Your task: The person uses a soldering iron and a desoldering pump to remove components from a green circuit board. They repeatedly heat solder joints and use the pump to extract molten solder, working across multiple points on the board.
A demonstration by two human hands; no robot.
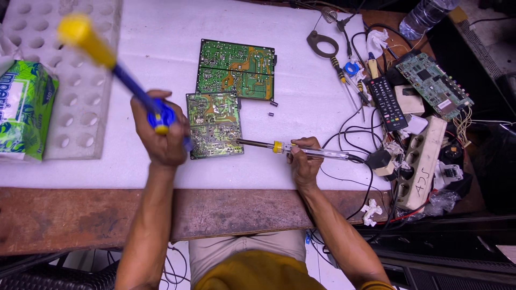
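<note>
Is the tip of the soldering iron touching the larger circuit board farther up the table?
No: the right hand holds the soldering iron with its tip on the smaller circuit board.

Two circuit boards [215, 124] [236, 70] lie mid-mat, the egg tray [70, 80] to their left, the remote [387, 102] right.

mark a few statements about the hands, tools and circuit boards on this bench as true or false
1. The right hand holds a clear-handled soldering iron with a yellow collar. True.
2. The left hand holds a red screwdriver. False: it grips a blue pump tool with a yellow end.
3. The iron's tip touches the small square green circuit board. True.
4. The larger green circuit board lies nearer the person than the small one. False: it lies farther away.
5. The black remote control sits left of the boards. False: it is to their right.
</note>
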